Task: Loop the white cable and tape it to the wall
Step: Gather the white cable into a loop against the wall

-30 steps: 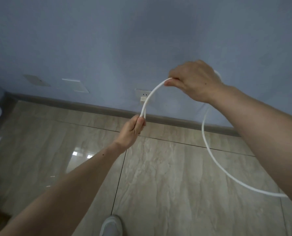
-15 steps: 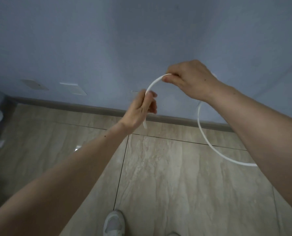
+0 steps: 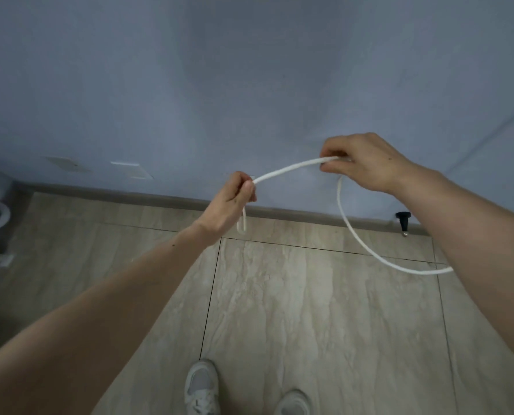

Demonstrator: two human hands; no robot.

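— Above the dark skirting strip (image 3: 294,211) at the foot of the blue-grey painted wall (image 3: 249,85), what looks likeliest to fail?

— My guess is the springy thin white round cable (image 3: 291,167); it arcs between both hands above that strip and wants to straighten; if either pinch slackens, the half-made loop could open and drop toward the beige stone-look floor tiles (image 3: 309,310) below the strip; I see no tape anywhere, so freeing a hand to fetch some may undo the curve.

— How are the hands set?

— Left hand (image 3: 230,205) is curled tight, gripping the cable near its end, with a short doubled tail hanging under the fist just above the strip; right hand (image 3: 366,163) pinches the cable between thumb and fingers, higher up the wall from the strip; from it the cable sweeps down across the strip and passes behind the right forearm.
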